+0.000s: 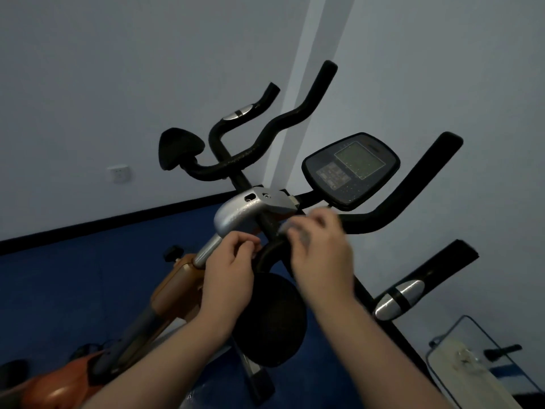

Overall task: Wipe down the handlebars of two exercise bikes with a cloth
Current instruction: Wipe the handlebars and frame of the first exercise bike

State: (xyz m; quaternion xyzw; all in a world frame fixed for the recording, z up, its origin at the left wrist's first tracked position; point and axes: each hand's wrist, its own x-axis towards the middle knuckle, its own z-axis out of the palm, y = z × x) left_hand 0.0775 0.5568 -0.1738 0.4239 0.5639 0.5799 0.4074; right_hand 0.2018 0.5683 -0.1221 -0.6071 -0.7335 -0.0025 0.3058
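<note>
Your left hand curls at the silver stem; right hand blurred over the handlebar — pinching something pale, grip unclear; console just above.

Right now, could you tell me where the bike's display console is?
In the head view the display console sits right of centre, mounted above the black handlebar and just above the right hand.
</note>
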